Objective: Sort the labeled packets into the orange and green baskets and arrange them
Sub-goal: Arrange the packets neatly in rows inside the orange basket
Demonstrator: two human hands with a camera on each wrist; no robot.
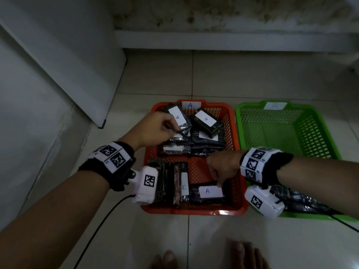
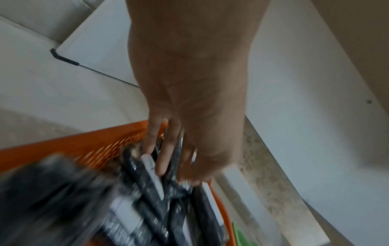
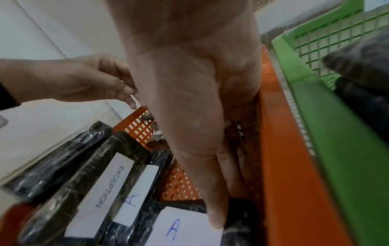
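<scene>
Bare toes (image 1: pixel 240 253), nearest, at the lower edge on glossy pale floor tiles (image 1: pixel 213 74).

Right hand (image 1: pixel 221 167): reaches down into the near part of the orange basket (image 1: pixel 240 171), a rectangular plastic crate with lattice walls and a smooth rim. Thumb tip presses the far edge of a flat dark packet (image 1: pixel 209 197) wrapped in crinkled clear film, bearing a white rectangular label marked "A"; remaining fingers extend down behind that packet's far side. Whether they close on it cannot be told.

Beside that hand, toward the left hand: three similar film-wrapped packets (image 1: pixel 172 183) standing on edge in a row against the basket's near-left wall; in the right wrist view one label reads "EXCEPTION", the next "A".

Beyond the right wrist: green basket (image 1: pixel 291 133), same lattice plastic, just beside the orange one, with dark film-wrapped packets (image 1: pixel 297 199) in its near corner, partly hidden by the wrist unit.

Left hand (image 1: pixel 155 129): over the far half of the orange basket, fingers curled downward onto a loose pile of packets (image 1: pixel 196 136); picture blurred, grip cannot be told.

Farthest: white tags marked "A" (image 1: pixel 191 105) and "B" (image 1: pixel 274 106) on the baskets' far rims.
</scene>
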